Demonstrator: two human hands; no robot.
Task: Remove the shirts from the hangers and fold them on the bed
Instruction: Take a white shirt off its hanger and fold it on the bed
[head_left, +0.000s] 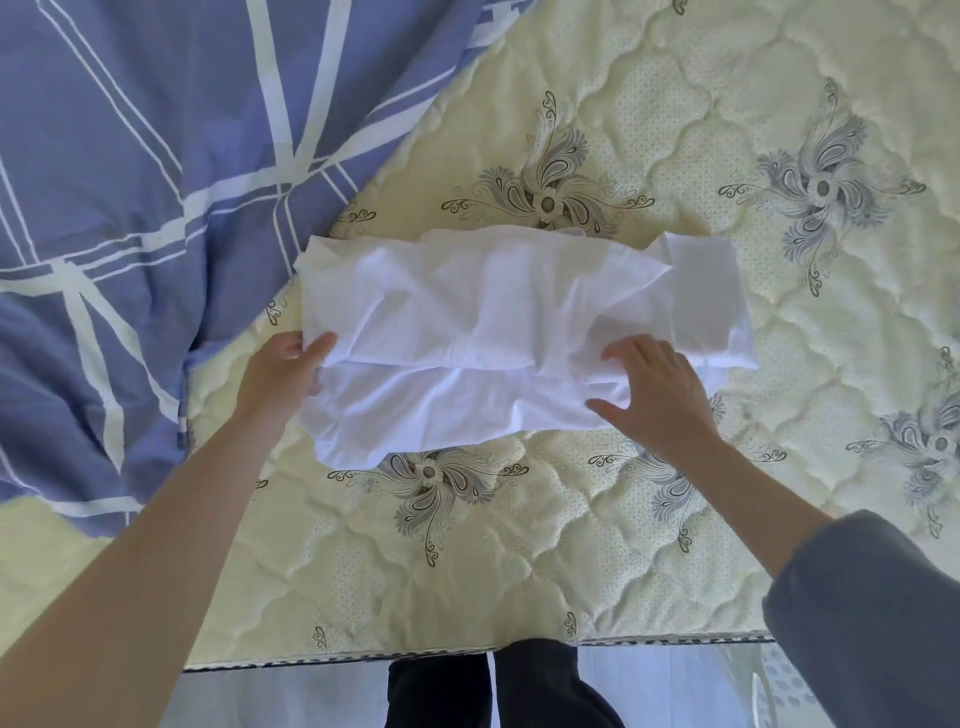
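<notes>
Shirt (519, 332): white, thin, soft cloth, creased throughout. I saw it folded into a long band lying crosswise on the bed (675, 545), near the middle of my view. A fold line ran along its length, and a squarer folded flap sat at its right end.
Left hand (283, 371): at the shirt's left end. The thumb lay on top of the cloth and the fingers went beneath it, pinching the edge. I could not tell how the hidden fingers were spread.
Right hand (655, 395): palm down on the shirt's right part, fingers straight and spread, thumb held apart, fingertips touching the cloth.
Bed: bare quilted mattress, pale yellow, padded between wavy scalloped stitch lines and printed with grey paisley rosettes. It carried the shirt and the duvet (130, 208). A dark patterned piping ran along its near edge.
Duvet: blue-violet cloth crossed by broad white bands and thin white lines, rumpled, covering the left part of the bed. Its edge lay at the shirt's far left corner, and I could not tell whether they touched.
Sleeve (872, 613): grey, soft, bunched on the right arm.
Legs (540, 686): in dark trousers, seen below the bed's near edge, over a pale floor (291, 696).
</notes>
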